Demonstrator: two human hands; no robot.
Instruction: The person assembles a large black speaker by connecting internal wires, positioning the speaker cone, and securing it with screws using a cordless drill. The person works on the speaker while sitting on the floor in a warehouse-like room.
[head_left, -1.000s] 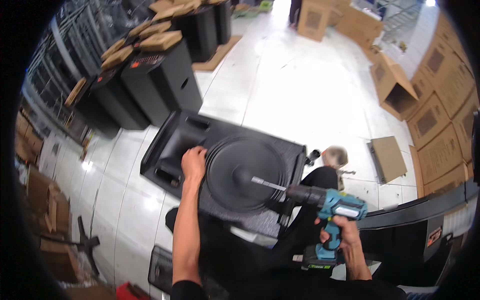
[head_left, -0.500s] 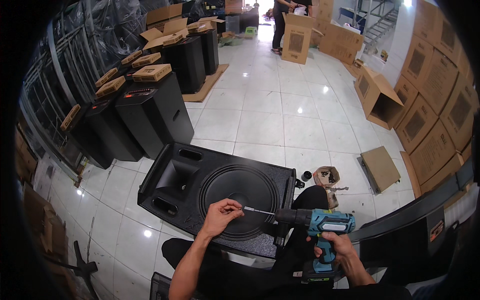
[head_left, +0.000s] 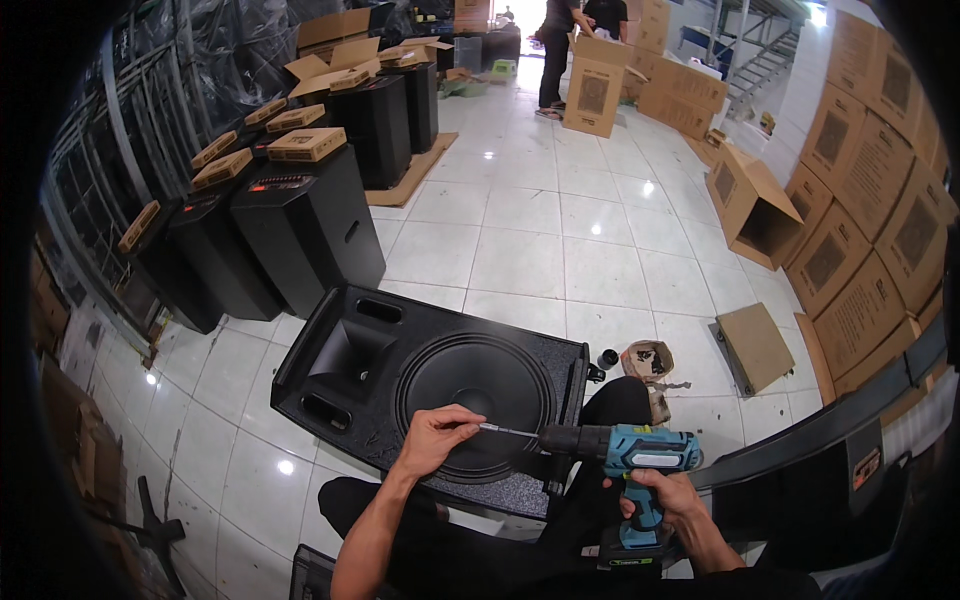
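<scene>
My right hand (head_left: 668, 497) is wrapped round the grip of a blue and black cordless drill (head_left: 650, 447), which points left. A long thin driver bit (head_left: 516, 432) with a silvery sleeve sticks out of its chuck. At the bit's tip, the fingertips of my left hand (head_left: 438, 440) are pinched together; whatever small thing they hold is hidden. Beneath both lies a black speaker cabinet (head_left: 395, 360) on its back, its front without a grille. Its large round woofer (head_left: 505, 375) is partly covered by my left hand, and a horn (head_left: 350, 355) sits left of it.
Black speakers (head_left: 300, 220) with small cartons on top stand at left. A torn bowl-like container (head_left: 648, 362) holds dark small parts beside a black cylinder (head_left: 608, 358). Stacked cartons (head_left: 865, 170) line the right; an open carton (head_left: 750, 205) lies near them. Two people stand by a tall carton (head_left: 597, 90).
The drill has shifted slightly left, and its bit's tip now meets my left fingertips, where a small gap was before. At the back, a person has stepped nearer the tall carton.
</scene>
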